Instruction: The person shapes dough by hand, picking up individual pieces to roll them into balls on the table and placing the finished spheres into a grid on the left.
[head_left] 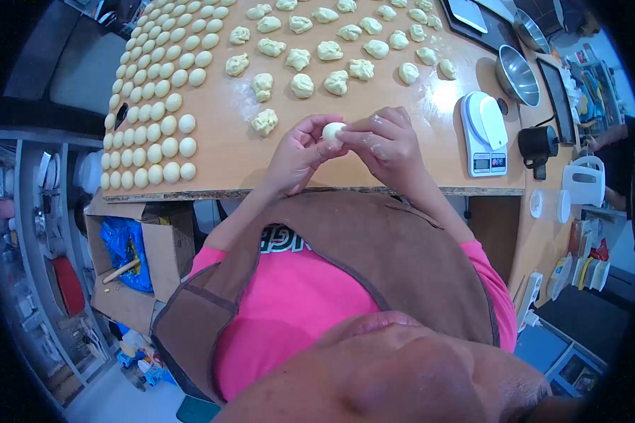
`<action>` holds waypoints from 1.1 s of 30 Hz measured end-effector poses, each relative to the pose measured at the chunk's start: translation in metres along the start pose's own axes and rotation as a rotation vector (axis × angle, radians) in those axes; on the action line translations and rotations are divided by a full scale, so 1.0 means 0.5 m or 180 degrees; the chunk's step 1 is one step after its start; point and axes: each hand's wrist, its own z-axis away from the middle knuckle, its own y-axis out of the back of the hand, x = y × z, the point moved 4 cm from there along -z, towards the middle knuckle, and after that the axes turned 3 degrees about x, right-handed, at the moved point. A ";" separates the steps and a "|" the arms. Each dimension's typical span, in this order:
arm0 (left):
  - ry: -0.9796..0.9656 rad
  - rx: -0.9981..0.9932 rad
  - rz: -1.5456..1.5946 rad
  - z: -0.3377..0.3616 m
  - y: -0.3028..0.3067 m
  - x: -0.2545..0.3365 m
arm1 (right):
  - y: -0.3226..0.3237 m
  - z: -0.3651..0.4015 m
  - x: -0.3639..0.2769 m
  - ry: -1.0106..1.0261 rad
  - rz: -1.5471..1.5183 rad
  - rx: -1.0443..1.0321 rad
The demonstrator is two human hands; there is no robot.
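Between my two hands, just above the near part of the wooden table (219,158), is a smooth pale dough ball (334,131). My left hand (305,151) is curled around its left and lower side. From the right, the fingers of my right hand (384,141) press together against the ball, with flour on the knuckles. A rough dough piece (264,122) lies to the left of my left hand. Farther back are several more unshaped lumps, such as a dough lump (302,86). Rows of smooth round dough balls (154,154) cover the table's left side.
To the right stand a white kitchen scale (485,134), a black cup (537,146) and a metal bowl (517,76). A cardboard box (166,254) with a blue bag sits below the table's left edge. Another person's arm (609,137) shows at far right.
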 end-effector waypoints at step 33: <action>-0.0397 0.0134 -0.0323 -0.018 -0.021 0.033 | 0.011 -0.023 0.005 0.0378 0.0503 0.0410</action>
